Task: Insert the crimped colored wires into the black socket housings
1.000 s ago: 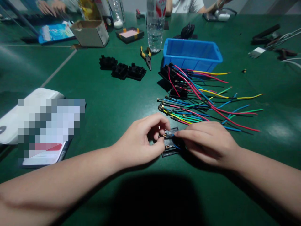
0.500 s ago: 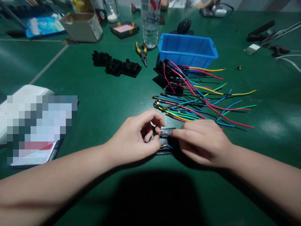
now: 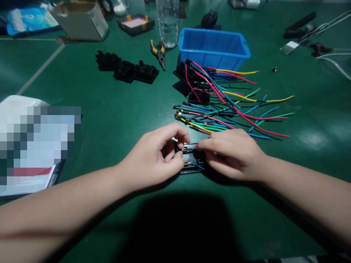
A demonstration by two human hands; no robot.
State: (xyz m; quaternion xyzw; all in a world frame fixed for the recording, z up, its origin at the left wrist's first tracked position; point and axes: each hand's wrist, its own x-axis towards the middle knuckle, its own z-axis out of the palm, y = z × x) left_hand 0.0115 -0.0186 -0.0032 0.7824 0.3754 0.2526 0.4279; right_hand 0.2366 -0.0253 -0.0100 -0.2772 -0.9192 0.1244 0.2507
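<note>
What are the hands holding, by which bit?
The right hand pinches a thin blue wire, behind its brass-coloured metal tip. The left hand is at a flat black plastic panel; whether it grips is unclear.

Flat black plastic panel [image 3: 193, 157] lay before multicoloured insulated wires [image 3: 208, 116]; rectangular blue plastic bin [image 3: 212, 58] stood behind wires.

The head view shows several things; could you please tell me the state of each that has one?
Flat black plastic piece: lying flat, partly hidden.
Thin multicoloured plastic-coated wires: spread out, some crossing.
Rectangular blue plastic bin: upright, open-topped.
Yellow-handled metal pliers: lying, handles spread.
Clear ribbed plastic bottle: upright.
Greyish cardboard box: upright, open-topped.
Rectangular phone: face up, lit.
</note>
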